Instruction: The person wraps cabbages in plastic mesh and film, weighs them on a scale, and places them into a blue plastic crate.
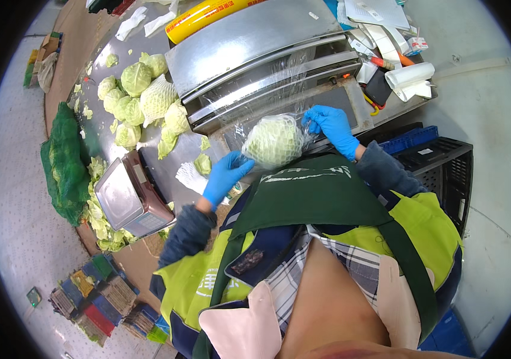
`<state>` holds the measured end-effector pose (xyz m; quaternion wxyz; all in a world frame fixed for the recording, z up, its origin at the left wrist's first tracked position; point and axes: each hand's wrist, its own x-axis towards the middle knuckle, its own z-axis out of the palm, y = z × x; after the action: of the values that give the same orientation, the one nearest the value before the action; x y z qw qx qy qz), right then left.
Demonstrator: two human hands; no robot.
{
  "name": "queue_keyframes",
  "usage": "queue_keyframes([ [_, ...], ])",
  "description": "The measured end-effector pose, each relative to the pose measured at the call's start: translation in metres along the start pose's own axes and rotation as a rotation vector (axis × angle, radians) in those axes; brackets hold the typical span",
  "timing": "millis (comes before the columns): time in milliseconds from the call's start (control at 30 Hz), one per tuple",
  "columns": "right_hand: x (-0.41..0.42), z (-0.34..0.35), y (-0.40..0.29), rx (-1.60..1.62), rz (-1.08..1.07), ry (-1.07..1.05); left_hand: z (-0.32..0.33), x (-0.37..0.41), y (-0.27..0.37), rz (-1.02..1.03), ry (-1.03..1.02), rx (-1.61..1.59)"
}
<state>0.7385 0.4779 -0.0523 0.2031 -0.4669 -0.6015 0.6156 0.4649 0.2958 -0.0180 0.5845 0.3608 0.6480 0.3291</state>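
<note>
A pale green cabbage (pixel 274 141) in a white foam net lies at the front of a metal film-wrapping machine (pixel 255 49), with clear plastic film about it. My left hand (pixel 227 176), in a blue glove, is at the cabbage's left side and pinches the film's edge. On the other side my right hand (pixel 332 129), gloved too, holds the film with bent fingers. From the machine's rollers the film stretches down to the cabbage. Several bare cabbages (pixel 136 79) and one netted cabbage (pixel 158 99) are piled to the left of the machine.
A weighing scale (pixel 119 197) stands at the table's left front, near loose leaves and a green mesh sack (pixel 63 166). White foam nets (pixel 191 178) lie near my left hand. A yellow film roll (pixel 206 18) is behind the machine. Black crates (pixel 448 170) stand at right.
</note>
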Motion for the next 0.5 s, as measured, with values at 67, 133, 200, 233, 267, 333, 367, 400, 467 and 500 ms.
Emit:
queue_keyframes([
  [67,0.004,0.007,0.005,-0.076,0.002,0.086,0.003,-0.006,-0.005,0.105,0.283,0.019],
  [133,0.020,0.008,0.023,-0.441,-0.263,0.176,0.001,0.007,-0.010,0.034,0.438,-0.132],
  [200,0.036,0.015,0.036,-0.779,-0.374,0.179,-0.013,0.042,-0.037,-0.072,0.570,-0.091],
  [233,0.043,0.029,0.032,-0.930,-0.361,0.132,-0.020,0.060,-0.080,0.002,0.621,0.209],
  [267,0.050,0.039,0.035,-1.080,-0.325,0.106,-0.008,0.067,-0.074,0.016,0.673,0.590],
  [333,0.060,0.056,0.048,-1.075,-0.493,0.128,0.025,0.086,-0.074,0.202,0.749,0.858],
  [367,0.057,0.064,0.045,-1.030,-0.514,0.093,0.035,0.091,-0.090,0.354,0.770,0.741],
  [400,0.057,0.063,0.042,-0.994,-0.476,0.054,0.039,0.092,-0.061,0.070,0.669,0.827],
  [467,0.058,0.060,0.037,-0.920,-0.403,-0.021,0.037,0.093,-0.073,0.296,0.582,0.579],
  [500,0.055,0.056,0.035,-0.831,-0.417,-0.121,0.038,0.087,-0.079,0.397,0.538,0.452],
])
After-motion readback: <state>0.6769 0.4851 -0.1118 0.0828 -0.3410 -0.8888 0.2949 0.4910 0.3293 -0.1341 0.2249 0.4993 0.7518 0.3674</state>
